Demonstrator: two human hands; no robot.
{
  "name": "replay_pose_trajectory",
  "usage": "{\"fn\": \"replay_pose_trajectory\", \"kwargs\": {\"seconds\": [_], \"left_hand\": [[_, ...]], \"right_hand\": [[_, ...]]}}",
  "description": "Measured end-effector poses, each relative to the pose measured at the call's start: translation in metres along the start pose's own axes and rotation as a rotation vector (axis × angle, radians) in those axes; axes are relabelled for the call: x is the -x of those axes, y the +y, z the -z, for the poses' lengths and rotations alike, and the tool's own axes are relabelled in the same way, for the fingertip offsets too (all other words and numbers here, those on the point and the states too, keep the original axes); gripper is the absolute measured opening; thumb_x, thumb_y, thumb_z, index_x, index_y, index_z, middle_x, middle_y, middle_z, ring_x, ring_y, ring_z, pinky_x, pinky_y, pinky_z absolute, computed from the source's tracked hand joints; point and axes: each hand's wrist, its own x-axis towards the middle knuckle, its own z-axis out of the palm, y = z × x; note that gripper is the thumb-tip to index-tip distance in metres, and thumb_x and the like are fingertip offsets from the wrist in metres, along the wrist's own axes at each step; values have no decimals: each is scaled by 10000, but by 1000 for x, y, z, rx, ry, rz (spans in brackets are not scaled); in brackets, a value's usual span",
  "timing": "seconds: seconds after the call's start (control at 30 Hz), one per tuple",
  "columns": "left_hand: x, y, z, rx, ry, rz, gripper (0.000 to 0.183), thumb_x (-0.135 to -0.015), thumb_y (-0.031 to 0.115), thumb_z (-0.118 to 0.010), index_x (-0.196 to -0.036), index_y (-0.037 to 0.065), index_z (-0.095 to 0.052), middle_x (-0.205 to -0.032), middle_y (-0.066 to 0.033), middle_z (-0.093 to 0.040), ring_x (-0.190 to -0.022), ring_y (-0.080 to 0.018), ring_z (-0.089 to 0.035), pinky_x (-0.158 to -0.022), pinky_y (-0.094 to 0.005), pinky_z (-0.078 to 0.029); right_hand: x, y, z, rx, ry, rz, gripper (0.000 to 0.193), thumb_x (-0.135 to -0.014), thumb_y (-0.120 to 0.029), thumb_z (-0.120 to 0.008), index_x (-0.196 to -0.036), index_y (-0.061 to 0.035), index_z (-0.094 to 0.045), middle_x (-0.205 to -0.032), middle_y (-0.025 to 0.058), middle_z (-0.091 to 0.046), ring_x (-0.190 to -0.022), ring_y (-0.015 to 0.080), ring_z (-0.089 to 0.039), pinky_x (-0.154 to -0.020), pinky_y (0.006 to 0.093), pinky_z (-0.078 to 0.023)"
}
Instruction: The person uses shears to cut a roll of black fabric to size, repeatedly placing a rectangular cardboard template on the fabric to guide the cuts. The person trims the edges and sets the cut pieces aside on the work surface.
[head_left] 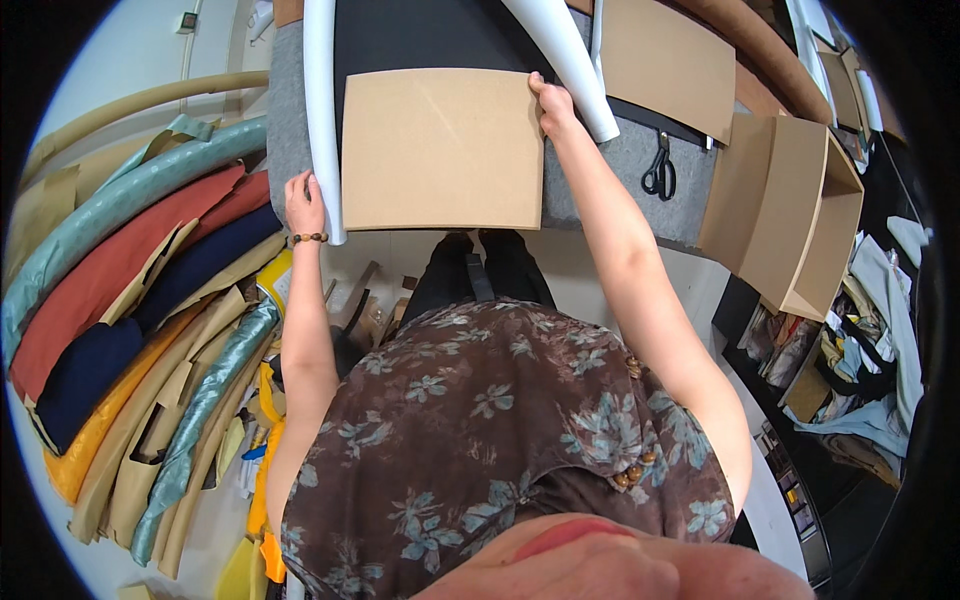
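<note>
A tan rectangular board (440, 150) lies on a black sheet (430, 35) whose long sides curl up and show white. My right hand (552, 105) is closed on the board's far right corner, its thumb on the edge. Beside the white left curl (322, 120) is my left hand (305, 203), fingers loosely bent and a little apart, on the grey felt-like table cover (288, 100). It seems to touch the curl and is apart from the board. The white right curl (565, 65) passes just beyond my right hand.
Black-handled scissors (660, 172) lie on the grey cover at right. Farther right are another tan board (665, 65) and an open tan box (790, 210). Fabric rolls (130, 270) in several colours stand at left. Fabric scraps (870, 340) are heaped at far right.
</note>
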Motion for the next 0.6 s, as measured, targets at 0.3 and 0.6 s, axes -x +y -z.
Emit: {"fn": "replay_pose_trajectory", "kwargs": {"seconds": [0.3, 0.6], "left_hand": [[17, 130, -8, -290, -456, -612, 980, -682, 549, -751, -1498, 277, -281, -1572, -176, -130, -1447, -423, -60, -1066, -720, -133], [22, 107, -13, -341, -473, -769, 1170, -588, 527, -814, -1532, 276, -169, -1584, -204, -76, -1438, -484, -33, -1002, -754, -215]], "right_hand": [[-4, -6, 19, 566, -38, 110, 800, -877, -674, -492, -1210, 47, -587, -1091, 175, -650, -1063, 269, -600, -918, 388, -475], [33, -15, 58, 1165, -474, 27, 1001, -820, -845, -242, -964, 32, -701, -847, 143, -696, -852, 237, -657, -828, 362, -496]]}}
